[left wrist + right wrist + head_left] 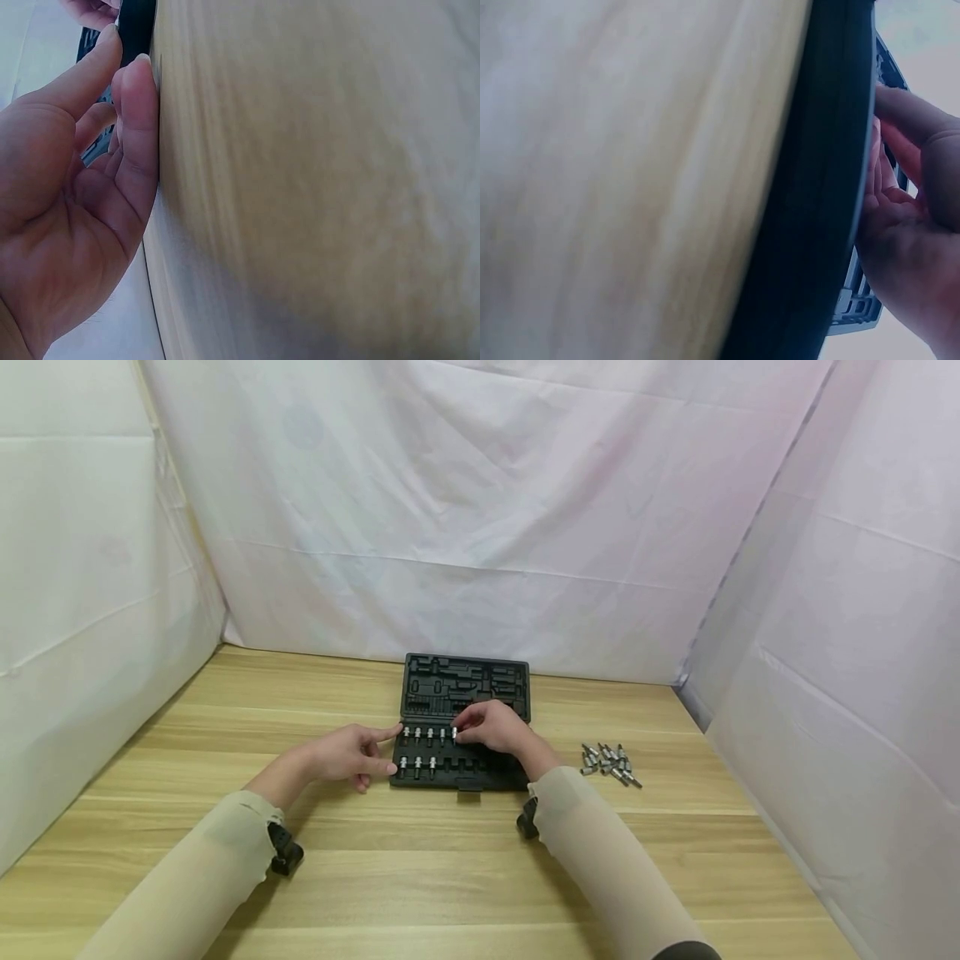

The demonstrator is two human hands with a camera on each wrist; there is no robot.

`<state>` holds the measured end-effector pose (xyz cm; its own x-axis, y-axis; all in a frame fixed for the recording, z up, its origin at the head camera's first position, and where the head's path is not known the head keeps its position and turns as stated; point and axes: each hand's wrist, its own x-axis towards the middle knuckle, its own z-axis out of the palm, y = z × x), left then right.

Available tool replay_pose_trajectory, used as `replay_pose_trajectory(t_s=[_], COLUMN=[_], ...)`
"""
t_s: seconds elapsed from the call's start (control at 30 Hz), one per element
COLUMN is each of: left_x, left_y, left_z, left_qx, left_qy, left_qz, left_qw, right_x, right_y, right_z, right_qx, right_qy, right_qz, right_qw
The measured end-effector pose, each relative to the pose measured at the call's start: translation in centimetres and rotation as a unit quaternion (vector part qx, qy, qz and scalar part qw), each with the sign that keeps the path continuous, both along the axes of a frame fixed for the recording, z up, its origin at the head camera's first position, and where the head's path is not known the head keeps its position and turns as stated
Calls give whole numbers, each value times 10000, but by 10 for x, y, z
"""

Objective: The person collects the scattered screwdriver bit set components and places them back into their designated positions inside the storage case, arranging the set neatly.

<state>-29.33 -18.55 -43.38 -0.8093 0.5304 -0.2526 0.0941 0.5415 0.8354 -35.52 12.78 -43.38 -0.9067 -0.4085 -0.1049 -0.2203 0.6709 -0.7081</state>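
White sheets hang around my wooden desk. On it lies a black tool case, open. My right hand pinches a silver bit in the case's back row. My left hand rests at the case's left edge, fingers straight, touching it. More loose bits lie in a pile to the right.

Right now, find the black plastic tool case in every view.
Head: black plastic tool case at centre, open on the table.
Left wrist: thin dark edge at the top left.
Right wrist: broad dark band right of centre.
Shared landmark: light wooden table.
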Motion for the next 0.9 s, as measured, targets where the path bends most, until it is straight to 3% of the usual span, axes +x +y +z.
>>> replay_pose_trajectory(t_s=[0.2,0.4,0.5,0.67,0.9], left_x=[0,1,1,0,0], left_y=[-1,-1,-2,-3,-3], left_z=[1,1,2,1,0], left_qx=[-23,-16,-31,-71,-32], left_qy=[22,0,29,75,28], left_qz=[-2,-10,5,-39,-40], left_qw=[10000,10000,10000,9999,10000], right_x=[-1,-6,-8,-11,-13], right_y=[1,2,1,0,-2], right_z=[-1,1,3,3,-2], right_qx=[-292,-310,-132,639,1030], right_qy=[25,430,656,895,715], right_qz=[35,26,150,200,86], right_qw=[9996,9986,9976,9937,9921])
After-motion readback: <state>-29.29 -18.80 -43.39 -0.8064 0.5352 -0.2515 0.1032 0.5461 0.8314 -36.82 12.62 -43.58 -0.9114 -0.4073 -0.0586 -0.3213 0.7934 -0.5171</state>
